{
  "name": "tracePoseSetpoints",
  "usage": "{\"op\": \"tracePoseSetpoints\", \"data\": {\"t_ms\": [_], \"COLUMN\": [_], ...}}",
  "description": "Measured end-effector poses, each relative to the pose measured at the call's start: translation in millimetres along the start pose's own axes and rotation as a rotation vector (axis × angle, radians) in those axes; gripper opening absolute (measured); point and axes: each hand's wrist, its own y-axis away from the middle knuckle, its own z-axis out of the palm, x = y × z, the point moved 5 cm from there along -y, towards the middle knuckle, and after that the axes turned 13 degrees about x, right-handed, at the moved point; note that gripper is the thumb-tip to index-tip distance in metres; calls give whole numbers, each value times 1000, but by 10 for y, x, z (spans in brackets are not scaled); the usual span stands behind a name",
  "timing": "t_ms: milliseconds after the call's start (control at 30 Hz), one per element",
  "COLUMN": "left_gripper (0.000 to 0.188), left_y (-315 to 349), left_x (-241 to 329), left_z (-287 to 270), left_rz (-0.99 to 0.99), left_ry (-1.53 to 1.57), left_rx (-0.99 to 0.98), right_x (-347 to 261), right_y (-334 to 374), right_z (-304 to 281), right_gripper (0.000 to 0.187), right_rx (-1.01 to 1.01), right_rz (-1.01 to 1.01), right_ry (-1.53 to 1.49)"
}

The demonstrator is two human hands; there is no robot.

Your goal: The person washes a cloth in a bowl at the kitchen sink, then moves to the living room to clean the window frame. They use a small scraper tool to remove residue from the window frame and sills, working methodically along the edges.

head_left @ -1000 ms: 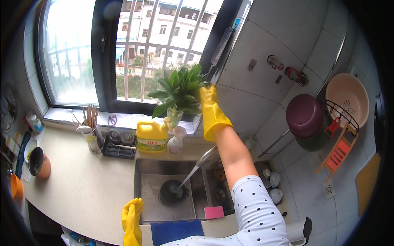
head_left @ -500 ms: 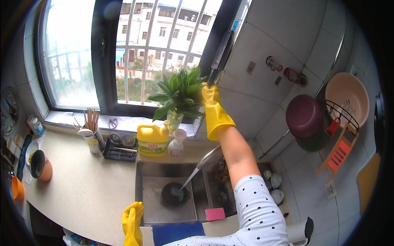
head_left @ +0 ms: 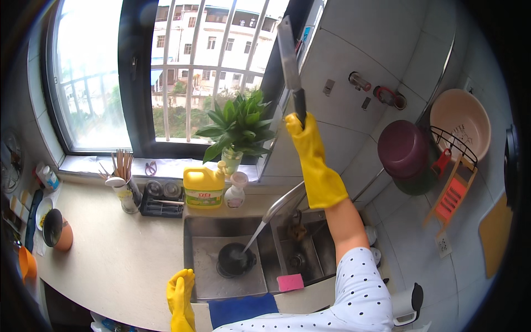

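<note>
My right hand [head_left: 303,124], in a yellow rubber glove, is raised by the tiled wall right of the window. It grips the dark handle of a kitchen knife [head_left: 289,55], whose long metal blade points upward. My left hand [head_left: 180,296], gloved likewise, is low at the sink's front left corner; its fingers are curled together and nothing shows in them. Between the arms lies the steel sink [head_left: 204,288]. Water from the faucet [head_left: 285,199] runs into a black bowl-like vessel [head_left: 234,260] in the left basin. A pink sponge [head_left: 290,283] rests on the front edge.
Behind the sink stand a yellow jug [head_left: 203,191], a white spray bottle [head_left: 235,191] and a leafy plant [head_left: 238,127]. A chopstick holder [head_left: 128,196] and black tray [head_left: 160,207] are on the left counter. Basins [head_left: 404,146] and a red-orange grater [head_left: 449,199] hang at right. A blue cloth [head_left: 243,310] lies in front.
My right hand has moved right, away from the plant and window edge, bringing the knife with it into clearer view. My left hand has barely moved.
</note>
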Motion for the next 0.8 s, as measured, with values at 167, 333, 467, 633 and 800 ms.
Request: {"op": "tracePoseSetpoints", "data": {"t_ms": [167, 333, 467, 633, 800], "left_gripper": [23, 22, 23, 24, 25], "left_y": [-36, 35, 64, 208, 345], "left_x": [-41, -12, -58, -90, -100], "left_z": [-102, 5, 199, 376, 472], "left_rz": [-4, 2, -44, -51, -36], "left_ry": [-30, -90, -69, -93, -145], "left_rx": [39, 63, -41, -62, -61], "right_x": [-59, 537, 951, 1181, 1335], "right_y": [531, 765, 847, 771, 805], "right_z": [-659, -1350, -1438, -1397, -1304], "right_gripper": [32, 37, 38, 45, 42], "right_rx": [37, -85, -4, 14, 6], "right_rz": [348, 563, 701, 717, 763], "right_ry": [-584, -637, -736, -698, -691]}}
